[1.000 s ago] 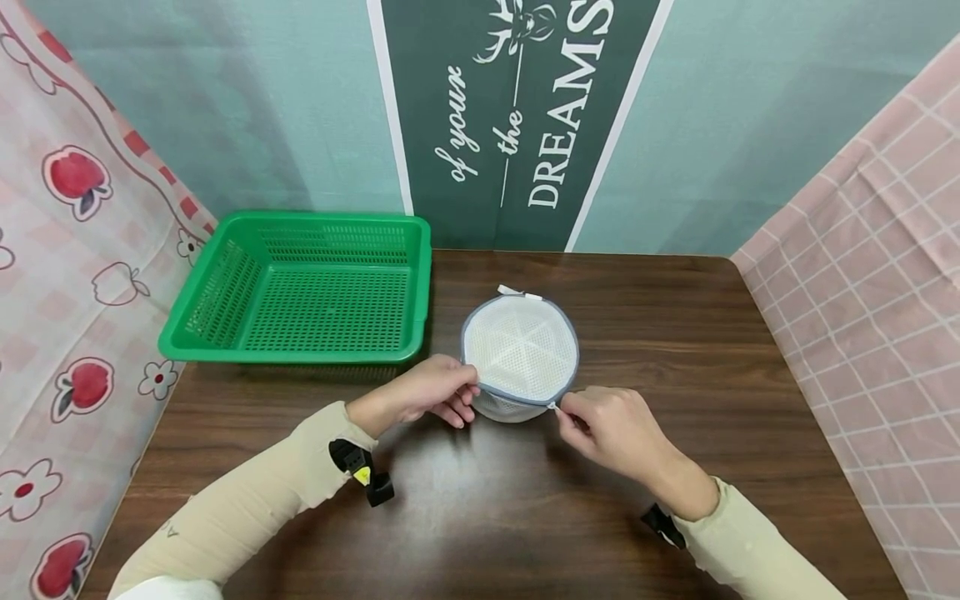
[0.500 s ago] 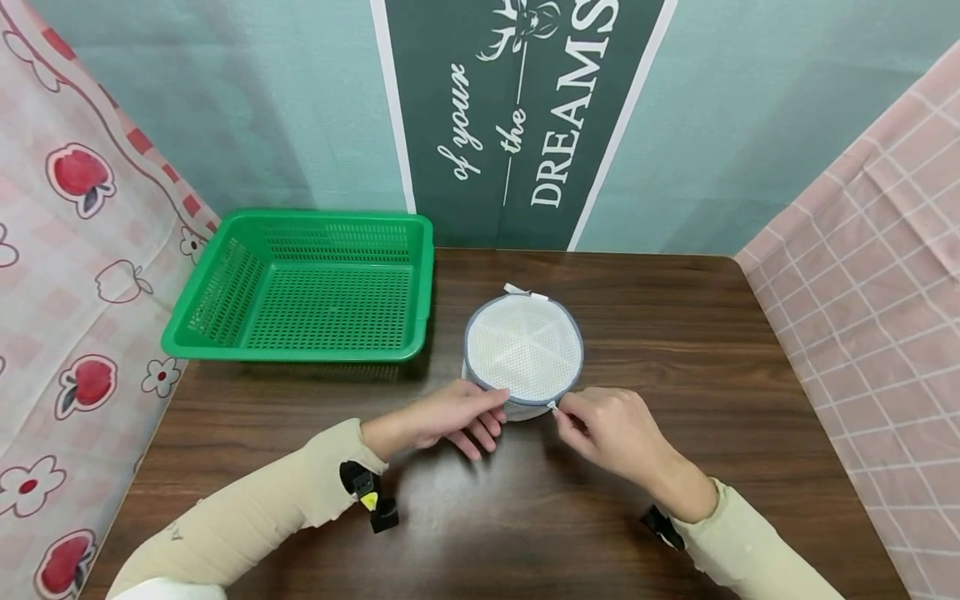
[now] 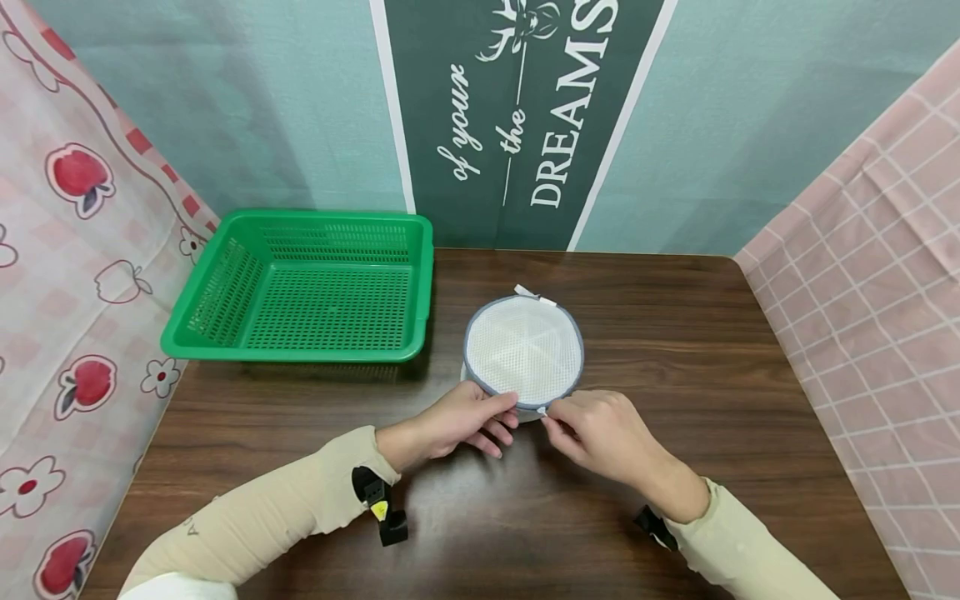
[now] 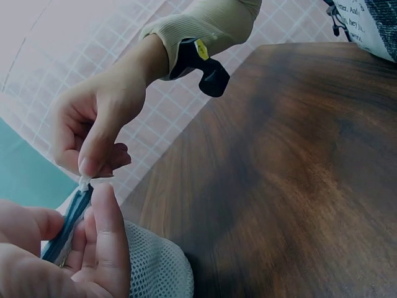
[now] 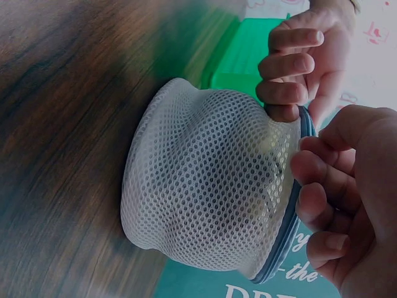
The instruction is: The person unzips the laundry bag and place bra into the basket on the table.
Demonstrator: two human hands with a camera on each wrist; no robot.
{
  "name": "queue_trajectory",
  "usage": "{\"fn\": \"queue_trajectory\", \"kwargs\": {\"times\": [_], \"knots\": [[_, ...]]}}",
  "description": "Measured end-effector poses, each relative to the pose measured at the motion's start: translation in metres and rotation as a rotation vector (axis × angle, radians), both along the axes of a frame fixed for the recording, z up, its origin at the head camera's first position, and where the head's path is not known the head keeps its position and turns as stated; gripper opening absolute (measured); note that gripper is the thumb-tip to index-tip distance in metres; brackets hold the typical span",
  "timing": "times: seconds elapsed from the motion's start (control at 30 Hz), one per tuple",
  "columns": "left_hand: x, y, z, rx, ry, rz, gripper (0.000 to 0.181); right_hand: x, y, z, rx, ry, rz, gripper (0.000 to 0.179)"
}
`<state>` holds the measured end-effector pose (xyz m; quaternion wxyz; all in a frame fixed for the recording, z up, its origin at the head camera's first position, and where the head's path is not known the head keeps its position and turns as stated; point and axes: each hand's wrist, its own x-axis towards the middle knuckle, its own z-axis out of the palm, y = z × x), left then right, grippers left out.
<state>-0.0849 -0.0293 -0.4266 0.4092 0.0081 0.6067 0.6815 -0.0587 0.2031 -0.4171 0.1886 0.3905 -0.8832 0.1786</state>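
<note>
The zip work looks part-done — the bag's [image 3: 523, 350] top lies over its body, but how much of the seam is closed I cannot tell. What seems left is the pull's [image 3: 542, 411] remaining run along the rim [image 5: 286, 234]. The bag stands just ahead of both hands. The left hand [image 3: 467, 418] pinches the rim, thumb above, fingers below; the right hand [image 3: 609, 435], just beside it, pinches the pull — knuckles up, fingers curled in.
</note>
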Motion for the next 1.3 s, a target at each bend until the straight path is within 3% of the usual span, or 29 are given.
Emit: {"fn": "queue_trajectory", "kwargs": {"times": [0.8, 1.3], "knots": [[-0.014, -0.011, 0.005, -0.025, 0.011, -0.061, 0.026, -0.005, 0.008, 0.002, 0.038, -0.012, -0.034, 0.027], [-0.03, -0.027, 0.003, -0.089, 0.006, -0.16, 0.023, -0.006, 0.016, 0.003, 0.03, -0.001, -0.052, 0.025]]}}
